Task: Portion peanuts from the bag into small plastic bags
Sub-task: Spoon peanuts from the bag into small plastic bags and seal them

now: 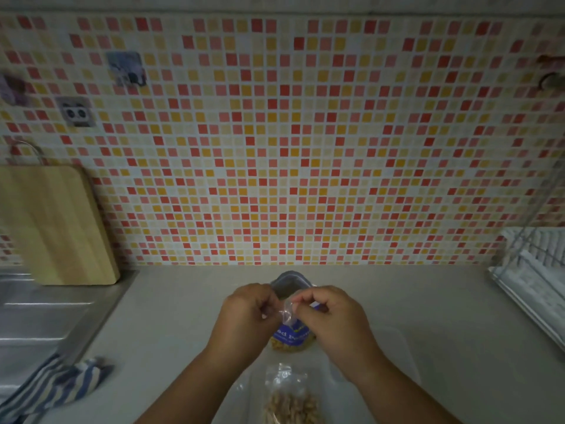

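A blue peanut bag (292,339) stands on the counter, peanuts showing through its clear bottom. Above it I hold a small clear plastic bag (287,312) by its top, pinched between my left hand (247,310) and my right hand (333,313). Closer to me lies a small plastic bag with peanuts inside (290,402), resting on a clear plastic sheet or tray. Behind my hands a grey container (289,281) is partly hidden.
A steel sink (46,316) takes up the left side, with a striped cloth (55,387) over its front edge. A wooden cutting board (58,224) leans on the tiled wall. A white dish rack (532,270) stands at the right.
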A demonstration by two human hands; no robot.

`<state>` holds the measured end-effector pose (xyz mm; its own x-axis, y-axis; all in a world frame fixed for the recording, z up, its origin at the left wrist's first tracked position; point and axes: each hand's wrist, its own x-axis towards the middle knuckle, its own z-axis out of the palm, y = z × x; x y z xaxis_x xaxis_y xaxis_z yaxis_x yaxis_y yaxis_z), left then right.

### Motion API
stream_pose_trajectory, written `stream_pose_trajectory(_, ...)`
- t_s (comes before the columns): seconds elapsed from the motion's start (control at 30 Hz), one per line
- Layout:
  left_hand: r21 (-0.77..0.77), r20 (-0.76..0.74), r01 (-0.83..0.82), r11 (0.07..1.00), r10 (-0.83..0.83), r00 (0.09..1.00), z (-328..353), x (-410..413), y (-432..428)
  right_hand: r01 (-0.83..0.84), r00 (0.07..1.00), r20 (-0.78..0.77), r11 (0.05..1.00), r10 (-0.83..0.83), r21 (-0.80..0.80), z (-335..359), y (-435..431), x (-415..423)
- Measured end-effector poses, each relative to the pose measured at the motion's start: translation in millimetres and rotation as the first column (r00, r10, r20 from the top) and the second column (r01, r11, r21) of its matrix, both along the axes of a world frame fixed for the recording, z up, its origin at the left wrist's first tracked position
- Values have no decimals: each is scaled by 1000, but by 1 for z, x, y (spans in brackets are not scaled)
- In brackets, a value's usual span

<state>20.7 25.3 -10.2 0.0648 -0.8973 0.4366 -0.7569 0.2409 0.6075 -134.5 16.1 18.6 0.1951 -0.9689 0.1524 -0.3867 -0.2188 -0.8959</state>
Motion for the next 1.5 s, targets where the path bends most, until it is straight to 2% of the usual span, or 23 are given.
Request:
stream_pose_trajectory(0.1,-91,183,28,995,-11,983,1,0,-2,-28,992,-121,1000,29,11,5,-6,-2)
stream_pose_trajectory(0.13,-82,190,42,996,-25,981,3,-1,-2,-35,991,-130,999,39,28,7,-8,-2)
stream_pose_trajectory(0.3,102,59,213,972,-220,974,19,-1,2,-109,967,-226,993,118,51,14,-18,-3)
stream_pose_trajectory(0.4,117,72,197,973,-206,976,21,1,-2,-189,948,-245,979,202,75,17,-22,-2)
stream_pose_trajectory(0.47,119,28,175,977,-180,983,22,4,-4,-218,957,-175,971,233,103,21,-25,-2)
stream_pose_trajectory(0.53,135,-28,146,980,-144,989,20,9,-6,-172,978,-105,982,180,80,24,-33,-2)
stream_pose_trajectory(0.57,147,-46,135,980,-129,991,20,11,-7,-121,979,-159,992,125,32,24,-40,-2)
stream_pose_trajectory(0.6,164,-53,126,978,-118,992,18,14,-8,-93,949,-306,995,77,-37,22,-48,-1)
stream_pose_trajectory(0.63,184,-53,120,976,-112,992,17,16,-9,-119,849,-525,989,56,-88,21,-55,2)
stream_pose_trajectory(0.67,195,-51,117,974,-109,993,14,18,-11,-199,666,-743,975,63,-96,19,-61,6)
stream_pose_trajectory(0.7,205,-50,115,972,-107,993,11,20,-13,-279,442,-893,959,90,-41,16,-65,11)
stream_pose_trajectory(0.73,222,-42,110,969,-104,994,8,22,-15,-325,245,-963,945,112,27,14,-68,17)
stream_pose_trajectory(0.77,240,-24,102,965,-100,995,6,23,-17,-345,97,-988,935,119,79,11,-70,22)
stream_pose_trajectory(0.83,266,39,85,960,-99,994,1,24,-21,-356,-63,-993,927,101,117,5,-75,31)
stream_pose_trajectory(0.9,295,110,65,953,-102,989,-1,24,-24,-367,-121,-990,923,77,117,0,-78,37)
stream_pose_trajectory(1.0,321,161,62,945,-118,980,1,23,-25,-396,-114,-992,913,55,96,1,-80,38)
stream_pose_trajectory(1.07,345,130,78,935,-130,983,2,23,-26,-417,-50,-998,907,29,47,5,-81,34)
stream_pose_trajectory(1.17,384,39,112,917,-137,990,2,25,-28,-352,46,-998,936,52,33,16,-81,26)
stream_pose_trajectory(1.27,390,-27,123,913,-122,992,2,26,-30,-263,92,-983,956,159,130,27,-85,25)
stream_pose_trajectory(1.4,391,-72,131,911,-112,991,1,29,-31,-152,57,-949,942,309,298,16,-82,39)
stream_pose_trajectory(1.43,389,-85,136,911,-111,990,0,29,-31,-103,100,-932,936,347,337,13,-80,43)
stream_pose_trajectory(1.5,388,-116,147,910,-110,987,-1,30,-32,35,293,-861,896,415,443,8,-78,49)
